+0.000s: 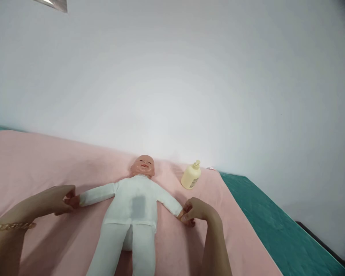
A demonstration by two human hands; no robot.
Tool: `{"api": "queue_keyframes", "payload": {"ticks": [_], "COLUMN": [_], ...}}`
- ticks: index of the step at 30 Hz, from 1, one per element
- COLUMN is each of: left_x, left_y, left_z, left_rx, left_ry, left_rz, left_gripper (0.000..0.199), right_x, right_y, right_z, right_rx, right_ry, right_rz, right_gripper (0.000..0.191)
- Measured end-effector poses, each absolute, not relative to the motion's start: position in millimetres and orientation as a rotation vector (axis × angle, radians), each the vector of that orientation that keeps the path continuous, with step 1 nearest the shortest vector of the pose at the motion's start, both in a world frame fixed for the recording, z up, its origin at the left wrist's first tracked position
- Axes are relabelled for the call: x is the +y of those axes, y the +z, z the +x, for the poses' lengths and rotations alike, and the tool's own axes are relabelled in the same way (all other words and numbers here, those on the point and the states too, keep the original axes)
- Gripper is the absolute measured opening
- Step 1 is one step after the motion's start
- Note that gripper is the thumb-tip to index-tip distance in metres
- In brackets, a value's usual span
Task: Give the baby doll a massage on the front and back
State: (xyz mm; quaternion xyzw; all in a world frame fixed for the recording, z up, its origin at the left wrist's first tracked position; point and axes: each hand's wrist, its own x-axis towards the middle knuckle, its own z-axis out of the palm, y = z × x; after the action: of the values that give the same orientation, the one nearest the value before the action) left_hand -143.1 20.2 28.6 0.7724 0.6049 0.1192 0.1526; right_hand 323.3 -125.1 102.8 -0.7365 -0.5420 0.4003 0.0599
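A baby doll [132,203] in a white cloth suit lies face up, its arms stretched out to both sides. A grey square marks its chest. My left hand [59,199], below a gold bracelet, is closed on the doll's hand at the left. At the right, my right hand [196,211] pinches the doll's other hand between thumb and fingers. Just beyond my right hand, a pale yellow pump bottle [190,176] stands near the doll's head.
A pink cloth [60,153] lies under the doll, over a green surface [264,218] that shows at the right. A white wall [161,76] rises behind. A dark rail [319,239] runs along the lower right.
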Motion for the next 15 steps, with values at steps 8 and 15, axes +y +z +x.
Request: {"api": "queue_keyframes", "payload": {"ticks": [8,15], "left_x": [33,19], "left_y": [36,70], "left_z": [-147,-116], "left_rx": [1.533,1.693], "left_ry": [0.797,1.058], "left_rz": [1.910,1.537], "left_gripper": [0.030,0.055], "right_x": [-132,-133], "right_y": [89,70], "right_z": [346,353], "right_rx": [-1.468,-1.229], "right_ry": [0.948,0.927], "right_rz": [-2.075,-1.932], "right_gripper": [0.017,0.033]}}
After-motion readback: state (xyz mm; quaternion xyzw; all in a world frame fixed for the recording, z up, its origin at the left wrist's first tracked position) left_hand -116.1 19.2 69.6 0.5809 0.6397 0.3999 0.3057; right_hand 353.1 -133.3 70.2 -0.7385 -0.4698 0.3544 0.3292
